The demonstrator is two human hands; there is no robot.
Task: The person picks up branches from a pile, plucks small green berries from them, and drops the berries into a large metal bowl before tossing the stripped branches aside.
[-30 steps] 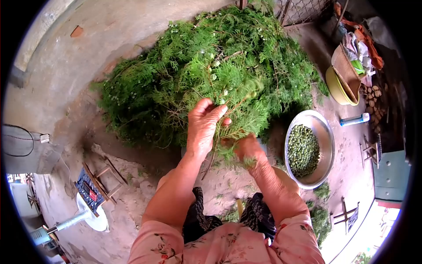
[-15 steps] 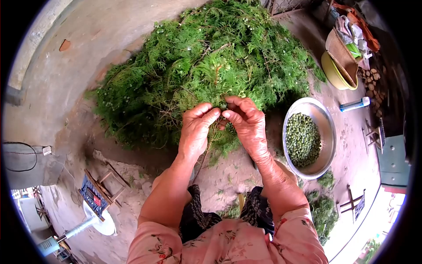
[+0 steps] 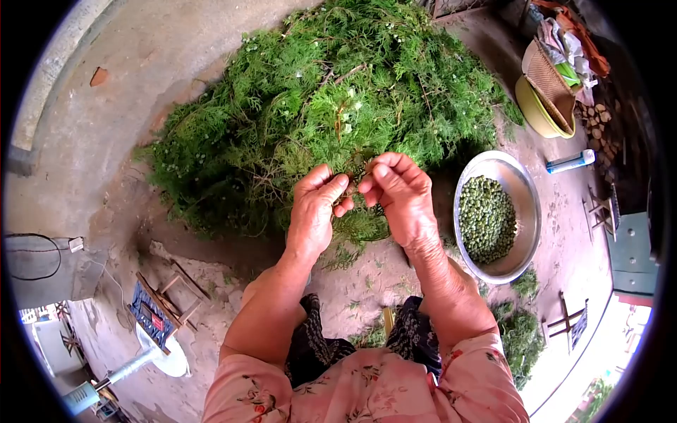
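My left hand pinches part of a green sprig with thumb and forefinger, in front of a big heap of leafy green branches. Close beside it on the right, my right hand has its thumb and fingers pressed together at the same sprig. Whatever lies between the right fingertips is too small to make out. To the right of my right hand stands a metal basin holding many small green cones.
A yellow tub with a woven basket stands at the upper right, near a blue-and-white tube. Small stools are at both sides. Cut greenery lies below the basin.
My right hand has turned, its thumb now raised against the forefinger. The fingertips are slightly farther apart, and the sprig has shifted a little between the hands.
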